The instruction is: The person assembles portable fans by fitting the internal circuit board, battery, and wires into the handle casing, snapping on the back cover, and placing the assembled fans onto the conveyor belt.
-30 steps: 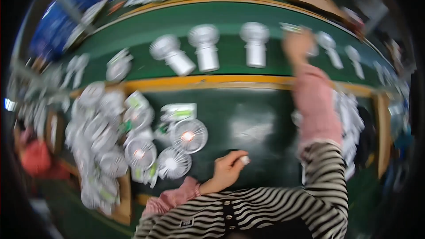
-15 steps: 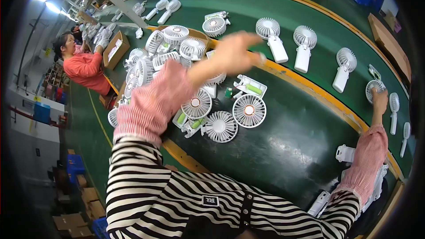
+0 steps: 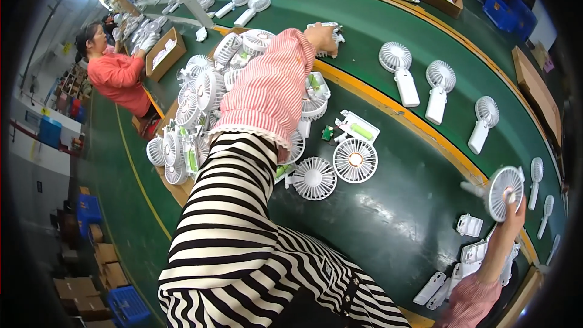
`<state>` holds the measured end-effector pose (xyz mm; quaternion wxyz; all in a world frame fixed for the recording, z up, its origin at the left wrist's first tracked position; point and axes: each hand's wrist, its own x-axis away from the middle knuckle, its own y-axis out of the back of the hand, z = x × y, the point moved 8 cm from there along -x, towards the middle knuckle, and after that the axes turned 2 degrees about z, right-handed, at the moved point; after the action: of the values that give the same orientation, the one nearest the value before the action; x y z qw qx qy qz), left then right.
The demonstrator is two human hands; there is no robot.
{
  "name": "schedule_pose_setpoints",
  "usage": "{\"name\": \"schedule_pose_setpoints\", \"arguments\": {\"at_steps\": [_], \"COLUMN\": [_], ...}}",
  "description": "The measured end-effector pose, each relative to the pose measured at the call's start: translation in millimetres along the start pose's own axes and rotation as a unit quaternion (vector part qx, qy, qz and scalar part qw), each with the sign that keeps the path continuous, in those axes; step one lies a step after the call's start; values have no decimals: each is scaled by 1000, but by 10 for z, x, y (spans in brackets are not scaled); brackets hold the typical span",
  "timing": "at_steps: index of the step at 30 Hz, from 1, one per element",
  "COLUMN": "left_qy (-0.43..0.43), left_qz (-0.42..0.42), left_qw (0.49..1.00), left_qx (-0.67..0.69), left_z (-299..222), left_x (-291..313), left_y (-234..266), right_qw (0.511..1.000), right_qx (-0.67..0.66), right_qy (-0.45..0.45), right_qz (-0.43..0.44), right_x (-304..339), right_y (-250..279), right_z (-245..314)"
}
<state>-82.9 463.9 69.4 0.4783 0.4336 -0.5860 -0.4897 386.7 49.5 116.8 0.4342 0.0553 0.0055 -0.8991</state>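
My left hand (image 3: 320, 41) reaches to the near edge of the green belt, fingers closed on a white fan unit (image 3: 331, 25) that is largely hidden beneath them. At the right, my right hand (image 3: 514, 215) grips a white handheld fan (image 3: 503, 194) by its round grille, lifted over the belt's near edge. A blurred white part sticks out to the left of that grille. Between my arms on the dark green table lie two round fan heads, one with an orange centre ring (image 3: 355, 160) and one plain (image 3: 314, 178). An opened white handle (image 3: 359, 127) with a green battery lies behind them.
Several finished-looking handheld fans (image 3: 436, 106) lie along the belt (image 3: 358, 18). A heap of fan heads (image 3: 197, 94) fills the left side of the table. White casing pieces (image 3: 469, 225) lie near my right forearm. A co-worker in red (image 3: 115, 79) stands at the far left beside a cardboard box (image 3: 166, 54).
My left hand has moved farther over the belt and closed on the fan unit there. The right hand has lifted a fan off the belt and drawn it nearer.
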Motion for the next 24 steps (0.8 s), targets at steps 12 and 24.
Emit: {"name": "schedule_pose_setpoints", "arguments": {"at_steps": [12, 24], "left_qy": [-38, 176], "left_qz": [-138, -297], "left_qw": [837, 932], "left_qx": [529, 108], "left_z": [806, 3101], "left_x": [543, 1480], "left_y": [1241, 1791], "right_qw": [998, 994], "right_qx": [-2, -34], "right_qy": [-36, -57], "right_qz": [51, 81], "right_x": [942, 1408], "right_y": [-696, -615], "right_z": [274, 182]}}
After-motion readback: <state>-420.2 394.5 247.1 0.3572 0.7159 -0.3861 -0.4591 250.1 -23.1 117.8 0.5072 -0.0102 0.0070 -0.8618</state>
